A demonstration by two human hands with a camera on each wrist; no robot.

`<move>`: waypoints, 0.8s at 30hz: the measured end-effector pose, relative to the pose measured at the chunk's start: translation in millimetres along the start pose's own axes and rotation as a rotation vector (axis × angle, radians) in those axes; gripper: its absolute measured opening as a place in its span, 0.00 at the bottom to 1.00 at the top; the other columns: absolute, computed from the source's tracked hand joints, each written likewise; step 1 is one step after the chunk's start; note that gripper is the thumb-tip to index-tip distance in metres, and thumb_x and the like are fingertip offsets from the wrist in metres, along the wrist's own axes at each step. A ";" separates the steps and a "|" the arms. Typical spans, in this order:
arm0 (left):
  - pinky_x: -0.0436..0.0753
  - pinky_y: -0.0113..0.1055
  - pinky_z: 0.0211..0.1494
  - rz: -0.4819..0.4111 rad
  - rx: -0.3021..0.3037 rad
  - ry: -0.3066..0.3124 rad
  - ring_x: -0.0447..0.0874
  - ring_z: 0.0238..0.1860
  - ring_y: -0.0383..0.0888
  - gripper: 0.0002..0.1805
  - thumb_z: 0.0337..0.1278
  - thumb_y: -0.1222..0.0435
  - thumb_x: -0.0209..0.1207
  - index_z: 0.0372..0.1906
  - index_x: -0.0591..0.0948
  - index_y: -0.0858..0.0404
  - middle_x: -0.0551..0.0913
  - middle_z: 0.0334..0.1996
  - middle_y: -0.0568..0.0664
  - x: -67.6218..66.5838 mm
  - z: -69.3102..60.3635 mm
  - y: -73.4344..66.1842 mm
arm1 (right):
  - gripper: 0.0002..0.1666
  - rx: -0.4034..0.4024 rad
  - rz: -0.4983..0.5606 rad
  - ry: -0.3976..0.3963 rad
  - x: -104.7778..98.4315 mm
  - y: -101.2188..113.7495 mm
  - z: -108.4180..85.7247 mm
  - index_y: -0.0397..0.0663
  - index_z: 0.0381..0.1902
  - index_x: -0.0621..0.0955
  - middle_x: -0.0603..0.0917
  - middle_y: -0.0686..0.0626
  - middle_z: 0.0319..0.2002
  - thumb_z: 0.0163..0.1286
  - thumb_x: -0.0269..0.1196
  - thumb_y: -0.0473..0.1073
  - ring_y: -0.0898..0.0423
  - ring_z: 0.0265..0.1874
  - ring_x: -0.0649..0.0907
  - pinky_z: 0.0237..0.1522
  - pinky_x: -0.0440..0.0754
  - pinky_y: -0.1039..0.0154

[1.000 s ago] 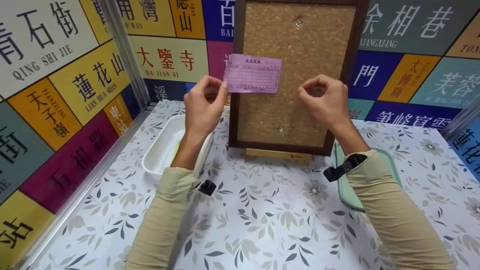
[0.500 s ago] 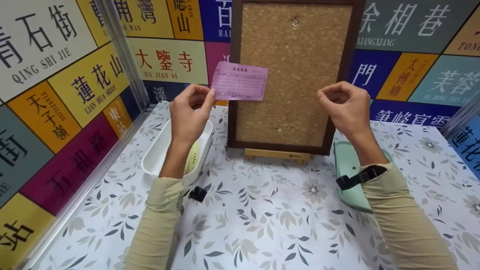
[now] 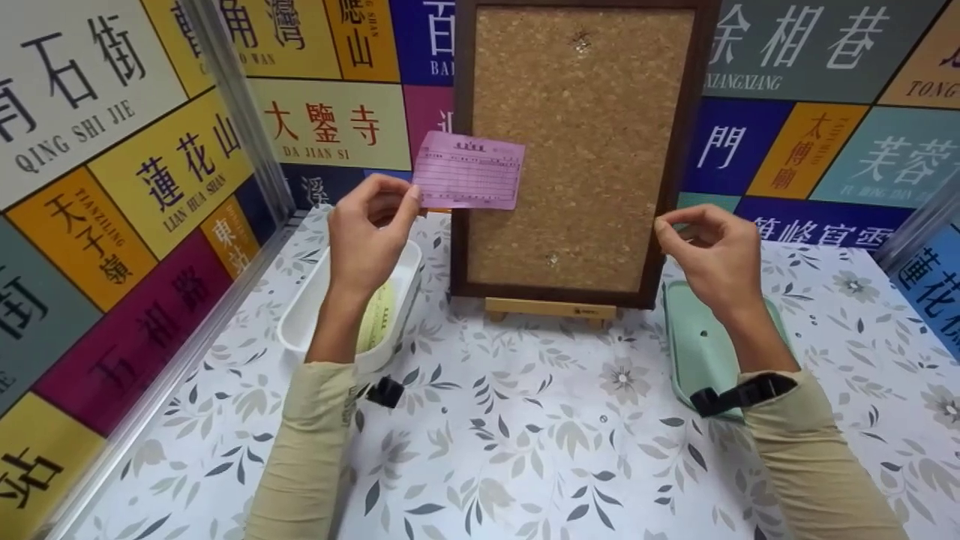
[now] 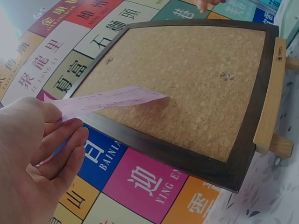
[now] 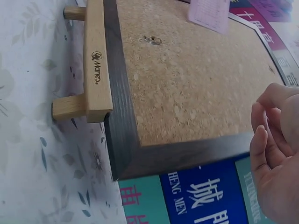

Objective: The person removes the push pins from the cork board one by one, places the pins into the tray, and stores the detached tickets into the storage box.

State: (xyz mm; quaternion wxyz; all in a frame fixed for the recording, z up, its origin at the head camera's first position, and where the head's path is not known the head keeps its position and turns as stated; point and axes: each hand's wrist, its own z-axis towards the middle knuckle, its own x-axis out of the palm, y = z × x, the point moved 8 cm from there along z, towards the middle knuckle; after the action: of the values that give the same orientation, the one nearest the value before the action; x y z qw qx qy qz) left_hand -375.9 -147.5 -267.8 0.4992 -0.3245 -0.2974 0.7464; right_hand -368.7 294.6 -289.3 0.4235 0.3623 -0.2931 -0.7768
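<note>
Pink printed form (image 3: pixel 466 180) is pinched at its left end by the left hand (image 3: pixel 367 236), its right part in front of the left side of a dark-framed corkboard (image 3: pixel 577 150). Near the board's right edge, the right hand (image 3: pixel 716 262) has thumb and forefinger bent together at the tips. The board stands on a wooden easel (image 3: pixel 551 308). Partly behind the left forearm, a white tray (image 3: pixel 307 311) holds yellow-green paper (image 3: pixel 377 322); a green tray (image 3: pixel 690 360) lies below the right hand on the floral counter (image 3: pixel 525 450).
</note>
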 end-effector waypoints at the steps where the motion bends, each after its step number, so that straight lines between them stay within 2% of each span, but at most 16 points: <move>1: 0.90 0.32 0.50 0.002 0.001 -0.004 0.94 0.42 0.40 0.11 0.75 0.57 0.67 0.47 0.87 0.62 0.94 0.40 0.50 -2.0 0.3 0.1 | 0.12 0.014 0.008 -0.006 -3.2 -5.8 -1.3 0.38 0.47 0.90 0.91 0.56 0.32 0.72 0.74 0.42 0.61 0.28 0.86 0.32 0.81 0.73; 7: 0.89 0.30 0.47 0.015 0.015 -0.019 0.94 0.42 0.44 0.11 0.74 0.59 0.68 0.48 0.87 0.64 0.93 0.40 0.53 -12.6 1.9 0.1 | 0.16 0.056 0.055 -0.037 -25.9 -28.3 -8.1 0.38 0.49 0.90 0.92 0.56 0.34 0.71 0.75 0.44 0.59 0.28 0.87 0.34 0.83 0.71; 12: 0.88 0.29 0.47 0.037 0.025 -0.013 0.94 0.42 0.47 0.11 0.75 0.59 0.67 0.48 0.87 0.64 0.93 0.39 0.54 -18.4 3.3 2.1 | 0.16 0.123 -0.010 -0.040 -38.6 -44.6 -17.8 0.39 0.51 0.89 0.93 0.60 0.36 0.72 0.75 0.45 0.61 0.28 0.87 0.35 0.83 0.73; 19: 0.88 0.29 0.50 0.109 0.019 0.014 0.92 0.43 0.38 0.11 0.77 0.57 0.65 0.48 0.87 0.62 0.93 0.40 0.50 -21.1 3.0 5.4 | 0.15 0.145 -0.072 -0.002 -40.7 -59.9 -31.1 0.39 0.51 0.89 0.92 0.59 0.36 0.73 0.73 0.44 0.62 0.27 0.87 0.31 0.82 0.73; 24: 0.88 0.30 0.50 0.125 0.010 0.018 0.92 0.44 0.38 0.11 0.77 0.58 0.64 0.49 0.86 0.62 0.92 0.41 0.50 -22.5 2.0 4.7 | 0.15 0.156 -0.120 0.010 -43.2 -64.2 -32.9 0.41 0.51 0.89 0.91 0.63 0.37 0.75 0.72 0.45 0.65 0.27 0.86 0.31 0.82 0.74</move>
State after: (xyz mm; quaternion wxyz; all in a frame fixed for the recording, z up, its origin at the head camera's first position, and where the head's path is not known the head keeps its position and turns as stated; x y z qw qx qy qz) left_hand -373.5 -170.3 -266.0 0.4561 -0.3465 -0.2682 0.7746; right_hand -354.3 357.5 -343.2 0.3480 0.4150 -0.3285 -0.7738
